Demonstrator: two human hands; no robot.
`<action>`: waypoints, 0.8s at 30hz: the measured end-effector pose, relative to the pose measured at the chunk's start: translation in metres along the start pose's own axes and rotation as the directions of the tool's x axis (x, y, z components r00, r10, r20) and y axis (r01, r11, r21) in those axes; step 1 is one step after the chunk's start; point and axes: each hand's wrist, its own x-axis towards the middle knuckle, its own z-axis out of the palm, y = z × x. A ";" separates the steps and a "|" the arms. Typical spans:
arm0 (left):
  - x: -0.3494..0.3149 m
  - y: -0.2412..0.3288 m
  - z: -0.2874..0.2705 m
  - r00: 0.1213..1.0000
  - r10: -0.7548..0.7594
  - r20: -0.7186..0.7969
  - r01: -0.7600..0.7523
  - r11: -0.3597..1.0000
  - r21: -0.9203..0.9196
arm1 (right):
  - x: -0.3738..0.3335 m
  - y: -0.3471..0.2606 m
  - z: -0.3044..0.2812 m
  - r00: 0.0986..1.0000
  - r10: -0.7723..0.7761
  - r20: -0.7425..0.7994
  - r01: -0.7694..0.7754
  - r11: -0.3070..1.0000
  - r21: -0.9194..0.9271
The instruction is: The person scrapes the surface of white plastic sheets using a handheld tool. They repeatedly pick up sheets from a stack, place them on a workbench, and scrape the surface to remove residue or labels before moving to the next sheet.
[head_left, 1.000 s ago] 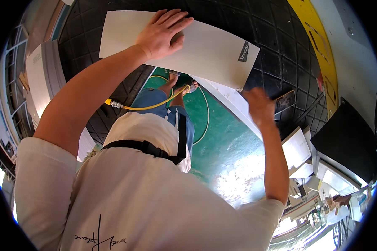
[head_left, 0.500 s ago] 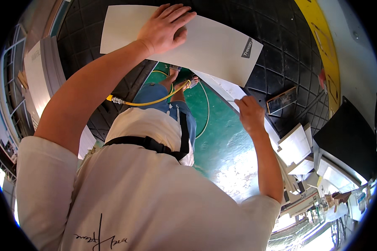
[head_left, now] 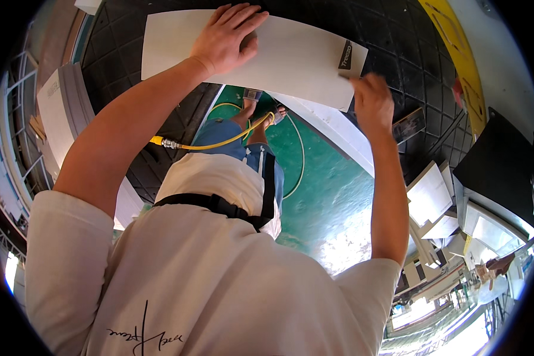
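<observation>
A long pale board (head_left: pixel 291 56) lies across the dark tiled work surface in front of me. Its right end carries a small black label (head_left: pixel 345 54). My left hand (head_left: pixel 228 38) rests flat on the board's left half, fingers stretched out and pressing on it. At the board's right end, just beside the label, is my right hand (head_left: pixel 374 104). Its fingers are closed, with a thin tip sticking out toward the label. Motion smears this hand, and what it holds is too small to name.
A dark flat rectangle (head_left: pixel 409 126) with a brownish rim lies right of my right hand. Beyond it runs a yellow slotted rail (head_left: pixel 457 53). Stacked pale boards (head_left: pixel 65 107) stand at left. A yellow hose (head_left: pixel 225 143) crosses above the green floor (head_left: pixel 320 178). White offcuts (head_left: pixel 430 196) lie at right.
My right hand has risen from below the board's right corner up to the board's edge by the label. The left hand stays on the board, which has shifted slightly.
</observation>
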 end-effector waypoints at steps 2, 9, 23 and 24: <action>-0.001 0.000 -0.001 1.000 -0.004 0.018 0.005 1.000 -0.004 | -0.048 -0.013 -0.001 0.992 -0.012 0.127 0.009 1.000 0.018; -0.008 -0.002 0.008 0.999 -0.028 0.033 0.027 1.000 0.016 | -0.098 -0.039 -0.001 0.984 0.176 -0.038 -0.162 0.957 0.242; -0.004 -0.005 0.006 0.997 -0.028 0.065 0.027 1.000 0.013 | 0.066 0.071 0.018 0.898 0.127 -0.422 -0.121 0.992 0.042; -0.006 -0.006 0.006 0.998 -0.033 0.058 0.032 0.999 0.017 | 0.061 0.057 0.019 0.881 0.206 -0.425 -0.169 0.978 0.122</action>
